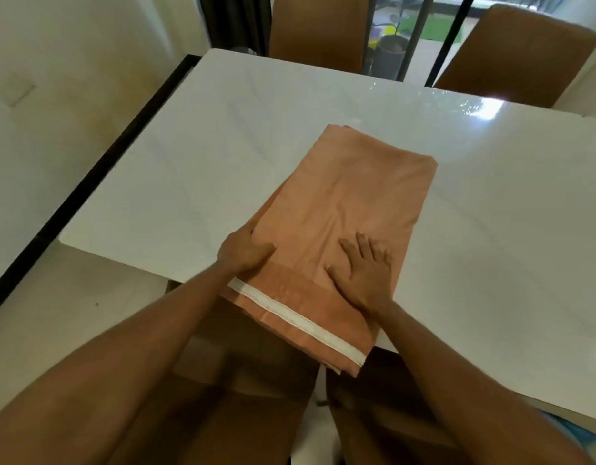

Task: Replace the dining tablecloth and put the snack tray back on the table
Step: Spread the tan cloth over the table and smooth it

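Nearest the lens, 2 bare forearms (122, 364) run up from the bottom of the frame toward its middle. The left grip (244, 255) sits at the left edge of the folded tablecloth (350, 196), grasping it: the thumb lies on top of the fabric and the fingers curl round the edge out of sight. The right grip (363, 276) is released, lying flat on the cloth just right of centre with its fingers spread and pressing down.

The tablecloth is peach-orange and folded into a long rectangle that slants from lower centre up toward the middle of the frame. It rests on the white glossy bench (189, 162), and its near end hangs past the bench's near edge. A white band (300, 317) crosses that near end. Some of the folded layers show along the left side, slightly out of line.

Cream floor (55, 313) fills the left of the frame, with a black strip (98, 169) running diagonally beside the bench.

At the top, 2 brown chairs stand beyond the bench's far edge, 1 at top centre (318, 28) and 1 at upper right (514, 55). Between them a dark frame bar (454, 38) stands against daylight, with a grey plant pot (392, 52) to its left.
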